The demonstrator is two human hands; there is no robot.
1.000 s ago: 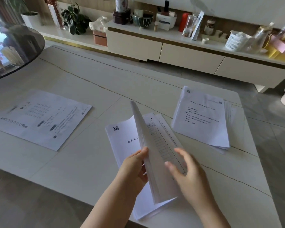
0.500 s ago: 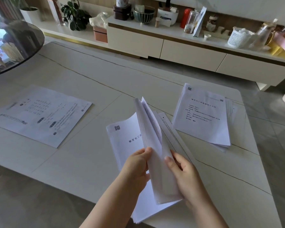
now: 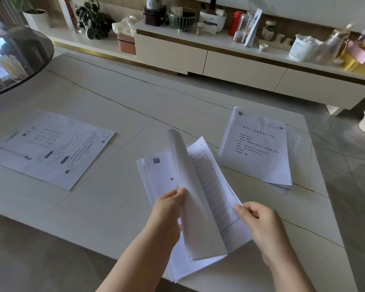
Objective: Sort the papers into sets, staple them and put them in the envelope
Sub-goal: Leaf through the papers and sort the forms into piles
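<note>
At table edge, left hand (image 3: 169, 209) grips lifted sheaf (image 3: 190, 186); right hand (image 3: 259, 222) pinches a gridded page (image 3: 211, 186). Risk: stack (image 3: 154, 175) overhangs; loose sheets could slide off.

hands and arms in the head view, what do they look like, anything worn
Both forearms are bare as far as the frame shows: no sleeves, gloves, watch or bracelet. The left hand and right hand show no rings on the visible fingers. Fingernails look short and unpainted.

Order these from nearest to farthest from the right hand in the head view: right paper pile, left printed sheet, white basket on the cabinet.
From the right hand:
1. Right paper pile, just beyond it on the table.
2. White basket, far back on the cabinet.
3. Left printed sheet, across the table, leftmost.
</note>
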